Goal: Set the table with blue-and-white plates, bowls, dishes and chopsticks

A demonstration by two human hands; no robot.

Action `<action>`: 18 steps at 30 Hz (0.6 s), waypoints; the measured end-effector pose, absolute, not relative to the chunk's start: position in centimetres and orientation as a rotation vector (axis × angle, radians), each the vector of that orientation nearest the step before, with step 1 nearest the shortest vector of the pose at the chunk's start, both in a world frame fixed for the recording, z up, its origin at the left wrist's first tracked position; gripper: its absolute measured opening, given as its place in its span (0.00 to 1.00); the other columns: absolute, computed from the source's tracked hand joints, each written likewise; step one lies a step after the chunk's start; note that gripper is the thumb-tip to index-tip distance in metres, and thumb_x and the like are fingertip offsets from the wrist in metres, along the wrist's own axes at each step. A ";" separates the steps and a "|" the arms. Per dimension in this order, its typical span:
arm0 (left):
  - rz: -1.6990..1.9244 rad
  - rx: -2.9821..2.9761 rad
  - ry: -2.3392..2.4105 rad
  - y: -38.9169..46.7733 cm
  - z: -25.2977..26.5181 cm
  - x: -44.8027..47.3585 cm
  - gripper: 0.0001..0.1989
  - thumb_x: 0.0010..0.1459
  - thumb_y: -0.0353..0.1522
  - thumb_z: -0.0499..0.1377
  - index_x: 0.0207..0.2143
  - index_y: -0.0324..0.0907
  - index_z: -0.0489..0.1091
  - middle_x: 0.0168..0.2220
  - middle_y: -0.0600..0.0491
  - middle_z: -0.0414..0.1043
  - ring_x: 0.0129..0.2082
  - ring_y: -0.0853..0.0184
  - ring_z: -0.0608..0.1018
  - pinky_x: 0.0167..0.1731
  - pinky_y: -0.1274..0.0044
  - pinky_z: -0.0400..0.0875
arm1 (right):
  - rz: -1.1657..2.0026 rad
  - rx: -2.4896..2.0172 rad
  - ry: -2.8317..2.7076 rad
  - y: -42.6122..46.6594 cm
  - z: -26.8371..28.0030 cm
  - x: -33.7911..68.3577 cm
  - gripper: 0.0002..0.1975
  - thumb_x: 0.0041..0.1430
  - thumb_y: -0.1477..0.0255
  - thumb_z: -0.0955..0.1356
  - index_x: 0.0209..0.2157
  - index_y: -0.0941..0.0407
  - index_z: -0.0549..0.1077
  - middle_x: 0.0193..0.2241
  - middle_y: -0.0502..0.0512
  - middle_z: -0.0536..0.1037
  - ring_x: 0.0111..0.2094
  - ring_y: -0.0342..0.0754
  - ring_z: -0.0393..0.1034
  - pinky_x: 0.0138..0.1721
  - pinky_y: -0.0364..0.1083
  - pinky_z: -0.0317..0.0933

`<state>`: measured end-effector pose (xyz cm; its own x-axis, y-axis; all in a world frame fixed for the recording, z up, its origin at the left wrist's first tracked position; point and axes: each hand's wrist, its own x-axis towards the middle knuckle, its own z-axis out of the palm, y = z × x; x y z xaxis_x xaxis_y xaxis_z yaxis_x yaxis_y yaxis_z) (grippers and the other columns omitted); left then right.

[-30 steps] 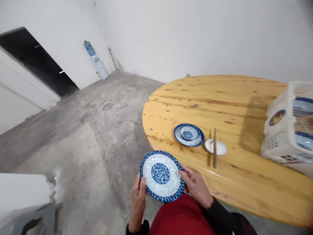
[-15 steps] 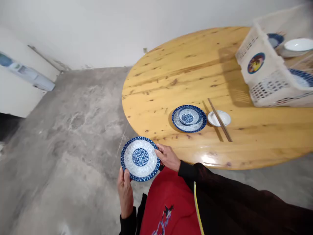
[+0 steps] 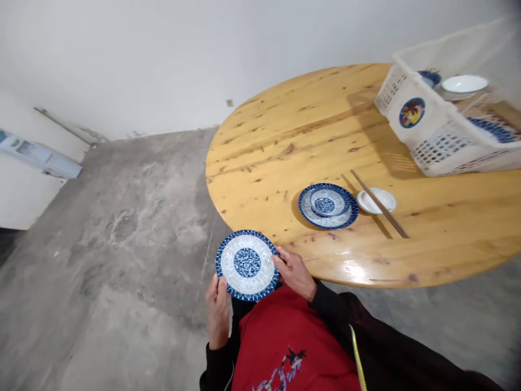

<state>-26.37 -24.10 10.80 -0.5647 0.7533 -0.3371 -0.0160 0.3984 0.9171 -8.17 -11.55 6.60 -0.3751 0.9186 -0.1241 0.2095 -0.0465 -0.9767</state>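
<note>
A blue-and-white patterned plate (image 3: 247,263) is held between my two hands, off the table's near left edge. My left hand (image 3: 218,310) grips its lower left rim, thumb on top. On the opposite side, my right hand (image 3: 293,271) pinches the right rim, thumb over the face and fingers underneath. On the table lies a second blue-rimmed plate (image 3: 344,218) with a small bowl (image 3: 325,202) of the same pattern on it. Just right of these, a pair of brown chopsticks (image 3: 380,205) rests across a small white dish (image 3: 388,200).
The oval wooden table (image 3: 280,163) has a rounded left end. A white plastic basket (image 3: 439,127) at the back right holds white bowls (image 3: 464,84) and blue-rimmed dishes. Concrete floor (image 3: 122,260) spreads to the left, with a water dispenser (image 3: 44,155) near the white wall.
My view has shifted, so the table, basket and dishes sit differently in the picture. Both hands still hold the plate, with much the same grip.
</note>
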 end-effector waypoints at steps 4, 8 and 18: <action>1.182 0.745 1.830 -21.7 10.3 -30.7 0.17 0.65 0.47 0.55 0.37 0.42 0.69 0.35 0.52 0.71 0.35 0.66 0.70 0.35 0.78 0.68 | 1.390 -1.272 -1.560 -10.8 6.8 -11.3 0.13 0.60 0.60 0.62 0.28 0.54 0.67 0.21 0.50 0.69 0.24 0.47 0.64 0.27 0.44 0.60; 1.113 0.927 1.836 -19.5 9.8 -37.0 0.17 0.65 0.46 0.54 0.34 0.41 0.67 0.32 0.54 0.67 0.33 0.68 0.68 0.35 0.79 0.65 | 1.388 -1.335 -1.451 -10.2 7.0 -16.4 0.13 0.59 0.59 0.62 0.28 0.53 0.66 0.20 0.49 0.68 0.22 0.45 0.63 0.23 0.43 0.58; 0.941 1.174 1.684 -12.0 9.7 -51.7 0.16 0.63 0.44 0.54 0.29 0.41 0.64 0.27 0.57 0.60 0.28 0.70 0.62 0.29 0.81 0.60 | 1.335 -1.547 -1.171 -9.8 6.5 -29.4 0.13 0.56 0.58 0.62 0.27 0.52 0.61 0.17 0.43 0.63 0.14 0.43 0.65 0.16 0.42 0.58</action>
<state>-51.69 -11.99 9.69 -0.1931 0.9558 -0.2219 0.3118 0.2742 0.9097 -29.41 -9.82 6.55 0.0295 0.9585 -0.2836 0.1561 -0.2847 -0.9458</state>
